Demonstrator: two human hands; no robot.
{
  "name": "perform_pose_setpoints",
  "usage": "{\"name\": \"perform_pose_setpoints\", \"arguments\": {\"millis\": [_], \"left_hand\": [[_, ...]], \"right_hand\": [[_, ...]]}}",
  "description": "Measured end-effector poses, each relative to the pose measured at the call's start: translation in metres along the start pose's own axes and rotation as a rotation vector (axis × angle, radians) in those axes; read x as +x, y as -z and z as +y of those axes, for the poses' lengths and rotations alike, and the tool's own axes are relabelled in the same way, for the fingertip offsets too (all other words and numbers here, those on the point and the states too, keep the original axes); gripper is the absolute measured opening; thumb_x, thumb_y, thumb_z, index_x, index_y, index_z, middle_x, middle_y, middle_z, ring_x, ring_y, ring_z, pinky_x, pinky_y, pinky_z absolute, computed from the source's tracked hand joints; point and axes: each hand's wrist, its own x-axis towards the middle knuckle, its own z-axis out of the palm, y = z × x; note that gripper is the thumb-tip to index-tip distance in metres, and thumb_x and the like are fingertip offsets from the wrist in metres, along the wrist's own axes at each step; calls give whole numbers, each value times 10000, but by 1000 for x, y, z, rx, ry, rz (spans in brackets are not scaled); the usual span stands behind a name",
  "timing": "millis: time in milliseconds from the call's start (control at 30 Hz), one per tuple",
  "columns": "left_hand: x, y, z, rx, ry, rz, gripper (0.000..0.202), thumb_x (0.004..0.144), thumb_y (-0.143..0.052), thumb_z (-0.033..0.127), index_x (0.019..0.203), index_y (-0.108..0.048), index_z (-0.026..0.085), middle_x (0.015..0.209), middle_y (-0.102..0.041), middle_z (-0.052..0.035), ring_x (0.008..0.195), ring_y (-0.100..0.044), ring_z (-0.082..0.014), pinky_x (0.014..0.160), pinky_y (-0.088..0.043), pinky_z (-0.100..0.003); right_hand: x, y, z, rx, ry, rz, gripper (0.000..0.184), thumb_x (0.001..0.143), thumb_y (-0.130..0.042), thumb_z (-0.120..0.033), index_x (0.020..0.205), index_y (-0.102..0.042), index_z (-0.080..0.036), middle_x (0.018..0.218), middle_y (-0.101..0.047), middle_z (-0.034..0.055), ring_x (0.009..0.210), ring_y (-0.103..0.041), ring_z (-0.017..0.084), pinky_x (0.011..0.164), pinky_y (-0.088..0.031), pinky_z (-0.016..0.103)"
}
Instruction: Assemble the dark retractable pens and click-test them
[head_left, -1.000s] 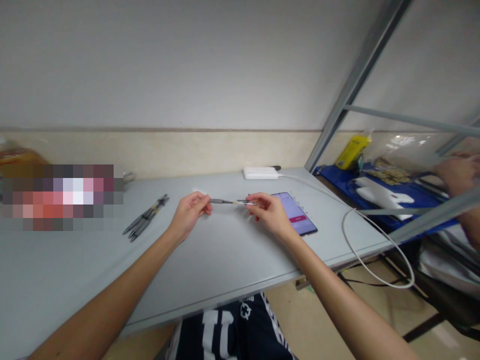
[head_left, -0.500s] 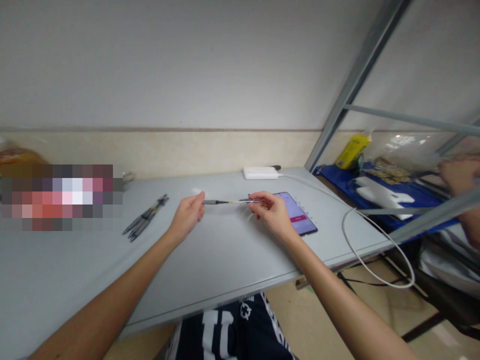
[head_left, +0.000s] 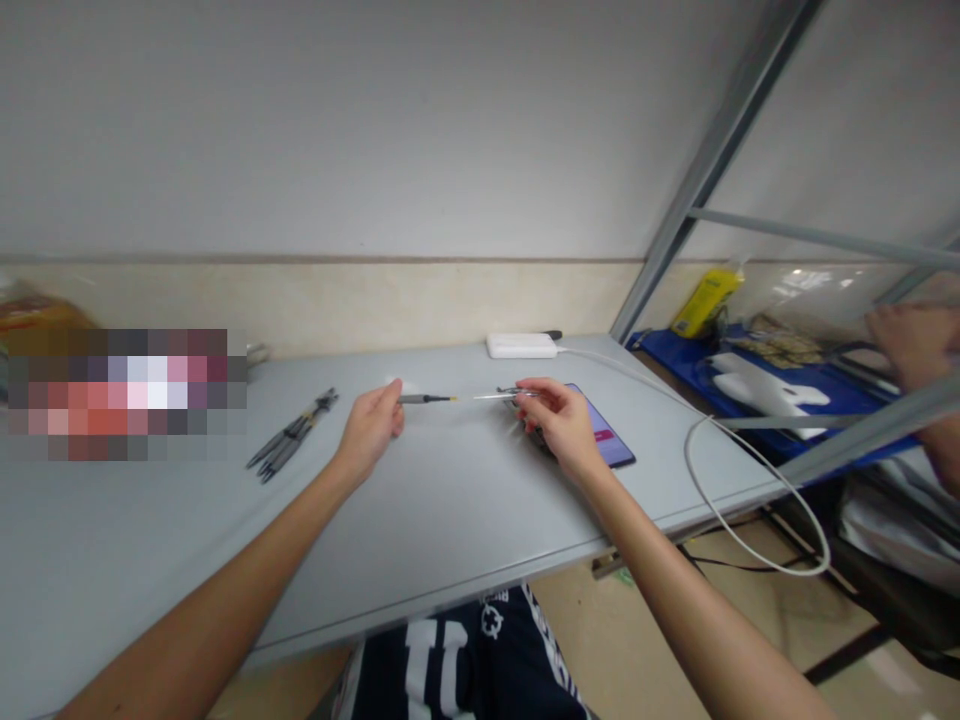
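My left hand (head_left: 371, 428) is closed in a pinch on the grey front part of a pen (head_left: 427, 399). The dark, yellowish-tipped end of that part points right. Opposite it, my right hand (head_left: 559, 415) grips the pen's clear rear part with the clip (head_left: 508, 391), whose pale end points left. A small gap separates the two parts, both held above the desk. To the left of my left hand, several grey and black pens (head_left: 292, 438) lie together on the desk. A phone (head_left: 609, 435) with a lit screen lies partly hidden beneath my right hand.
A white charger or power bank (head_left: 521, 346) sits by the wall; its white cable (head_left: 694, 440) loops over the desk's right edge. A metal frame (head_left: 667, 260) rises at right. Beyond are a blue surface, a yellow package (head_left: 709, 300) and another person's arm (head_left: 919, 345). A blurred patch covers items at left.
The pen, one continuous line between my hands before, now shows a gap. My right hand has moved slightly right with the rear part; my left hand shifted slightly left.
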Motion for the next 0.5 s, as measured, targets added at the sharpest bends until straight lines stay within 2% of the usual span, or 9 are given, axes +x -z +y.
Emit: {"name": "perform_pose_setpoints", "arguments": {"millis": [300, 500], "left_hand": [[2, 1, -3, -2, -7, 10, 430, 838, -493, 455, 506, -379, 207, 377, -357, 56, 373, -337, -86, 424, -292, -233], [1, 1, -2, 10, -6, 5, 426, 829, -497, 458, 505, -373, 211, 374, -356, 56, 371, -335, -90, 425, -286, -241]], "right_hand": [[0, 2, 0, 33, -29, 36, 264, 653, -695, -337, 850, -665, -162, 544, -587, -10, 452, -480, 109, 432, -387, 235], [0, 0, 1, 29, -26, 15, 262, 657, -697, -348, 850, -669, -172, 567, -595, 1, 489, -512, 128, 438, -404, 242]]}}
